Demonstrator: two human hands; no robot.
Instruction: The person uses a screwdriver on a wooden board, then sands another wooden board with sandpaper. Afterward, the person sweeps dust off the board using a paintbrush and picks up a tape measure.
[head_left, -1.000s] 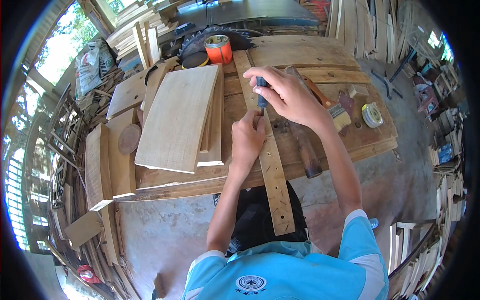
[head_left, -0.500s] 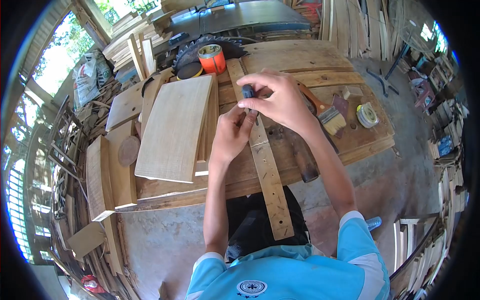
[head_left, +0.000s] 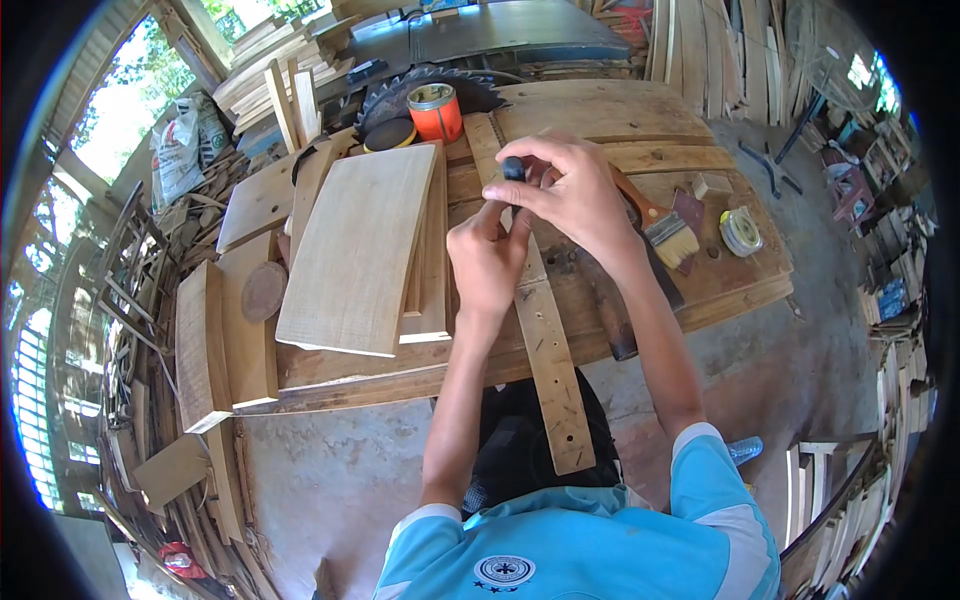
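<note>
Steadily, seen from my remote post through the head-worn camera, a person in a light-blue shirt works at a weathered brown wooden workbench, the right hand closed around a slim hand tool with a rounded black handle. The left hand is bunched just below it, thumb and forefinger drawn together; I cannot make out whether they pinch the shaft or something smaller. Under both hands lies a long, narrow, light-brown wooden strip dotted with dark holes, running from the surface's far edge across its near edge, the end jutting out above the lap. I judge the tool light, rigid and fairly smooth, best gripped by its black handle; the strip looks stiff and thin, not fragile, and easiest to hold by its long edges, clear of the holes. To its left, a pale rectangular wooden board rests on others near the surface's near edge, while an orange cylindrical tin stands by the far edge. Toward the right edge, I see a flat paintbrush with pale bristles beside a round, clear-sided container.
</note>
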